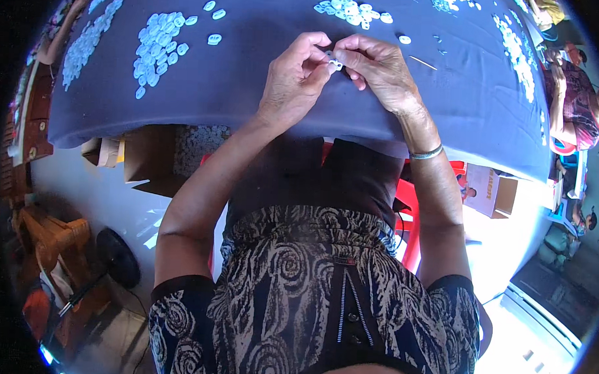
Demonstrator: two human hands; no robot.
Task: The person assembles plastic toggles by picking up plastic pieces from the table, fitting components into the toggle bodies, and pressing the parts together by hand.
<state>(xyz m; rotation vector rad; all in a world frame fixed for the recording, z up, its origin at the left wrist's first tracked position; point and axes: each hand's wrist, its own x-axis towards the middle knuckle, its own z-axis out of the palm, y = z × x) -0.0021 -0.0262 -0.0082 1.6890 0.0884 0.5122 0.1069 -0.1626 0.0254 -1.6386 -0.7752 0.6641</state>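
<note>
A: How do the person's left hand (295, 78) and right hand (383, 71) stand?

B: Close together over the dark cloth (263, 87) on the table, near the front edge. Both pinch at a small white piece (335, 65) between thumb and fingertips, the left from its own side, the right from the other.

A: Is it 1 piece or more?

B: The fingers cover too much of it to tell. A little opening shows in the part left bare.

A: What lies about them?

B: To the left, a heap of pale oval pieces (156, 50), with 3 loose ovals (214, 39) just apart from it. Beyond the hands is a smaller cluster (352, 9), and a single oval (405, 40) lies near its right end. A thin stick (423, 62) rests on the cloth to the right of the right hand.

A: Farther out?

B: More pale pieces make a left-hand spread (90, 44) and a right-hand spread (517, 56), each toward its edge of the cloth. A cardboard box (149, 155) stands low at the left, below the table edge. At the far right sits another person (580, 91).

A: And on the right wrist?

B: A bracelet (426, 154).
</note>
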